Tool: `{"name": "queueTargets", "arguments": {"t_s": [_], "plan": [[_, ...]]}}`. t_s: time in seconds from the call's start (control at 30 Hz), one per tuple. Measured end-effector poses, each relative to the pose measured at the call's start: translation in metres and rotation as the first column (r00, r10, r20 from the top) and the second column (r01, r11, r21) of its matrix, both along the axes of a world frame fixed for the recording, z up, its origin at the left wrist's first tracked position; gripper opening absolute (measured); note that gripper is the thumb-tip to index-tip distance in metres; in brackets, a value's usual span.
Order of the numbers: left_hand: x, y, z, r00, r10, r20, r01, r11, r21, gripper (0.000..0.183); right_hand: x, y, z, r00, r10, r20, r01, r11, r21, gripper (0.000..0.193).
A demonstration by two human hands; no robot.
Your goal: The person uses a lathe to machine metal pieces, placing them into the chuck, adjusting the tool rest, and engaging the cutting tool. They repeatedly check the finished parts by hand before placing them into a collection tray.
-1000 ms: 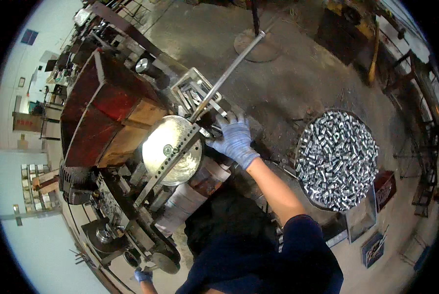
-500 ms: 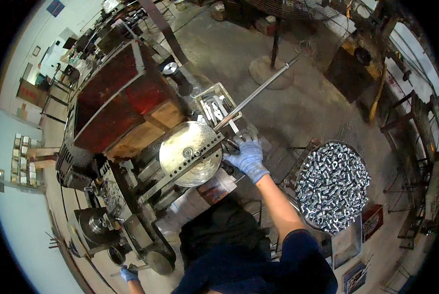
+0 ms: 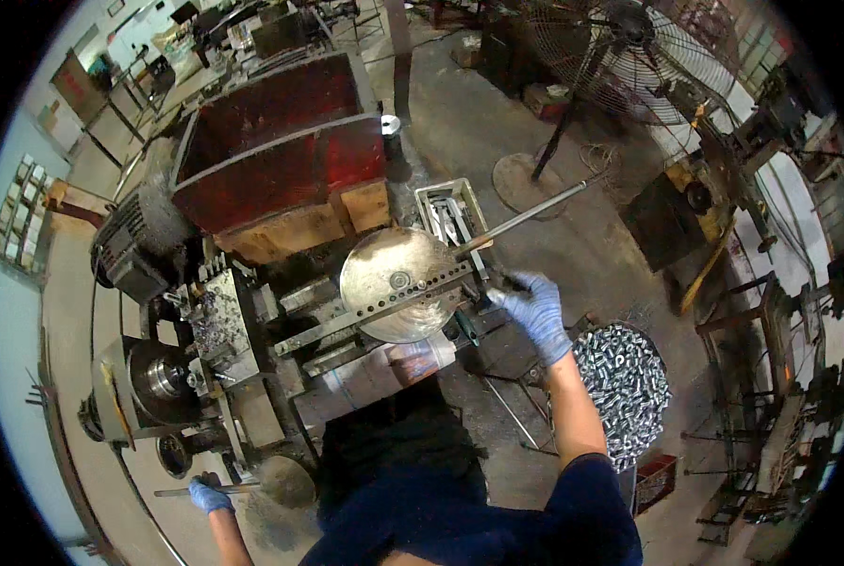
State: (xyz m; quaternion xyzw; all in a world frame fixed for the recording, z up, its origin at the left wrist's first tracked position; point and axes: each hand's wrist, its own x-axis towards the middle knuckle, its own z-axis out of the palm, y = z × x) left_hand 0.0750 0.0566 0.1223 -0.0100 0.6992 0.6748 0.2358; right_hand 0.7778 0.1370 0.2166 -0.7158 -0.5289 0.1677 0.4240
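Person in a dark blue top at a greasy metal lathe-type machine. Left hand (image 3: 210,495), in a blue knit glove, low at left, fingers curled round a thin grey metal rod (image 3: 172,491); the rod runs right to a dull grey round metal disc (image 3: 286,481). Right hand (image 3: 538,316), also blue-gloved, reaches in from the right, fingers loosely bent, part open, thumb apart; can't tell if the fingertips touch anything. It is just beside the right end of a flat dark metal bar with a row of holes (image 3: 347,326), which lies slantwise across a large shiny brass-coloured round metal disc (image 3: 384,274) in mid-view. Long silver metal rod (image 3: 535,215) sticks out up-right from behind that disc. Pale rectangular tray (image 3: 479,209) of flat metal pieces sits beyond it. Big red open-topped metal box (image 3: 262,189) behind the machine, dark ribbed motor (image 3: 139,245) to its left. Silver round metal chuck (image 3: 163,377) on the machine's left part. Heap of short shiny silver metal cylinders (image 3: 620,391) in a round container at right, near the right forearm. Black wire-cage standing fan (image 3: 629,57) far back on the floor
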Motion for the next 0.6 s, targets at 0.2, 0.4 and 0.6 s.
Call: {"name": "queueTargets", "arguments": {"t_s": [0.2,0.4,0.6], "plan": [[-0.030,-0.027,-0.021,0.999,-0.053,-0.007,0.052,0.995,-0.087,0.021,0.016,0.077,0.022,0.938,0.162,-0.305,-0.191,0.979,-0.067,0.043],[-0.047,-0.041,-0.012,0.997,0.011,-0.082,-0.033,0.963,-0.268,0.010,0.019,0.176,0.020,0.905,0.272,-0.327,-0.348,0.916,-0.202,0.038],[0.008,-0.018,0.014,0.983,0.175,-0.046,-0.179,0.897,-0.404,0.011,0.003,0.236,0.014,0.903,0.299,-0.308,-0.422,0.751,-0.507,0.035]]}}
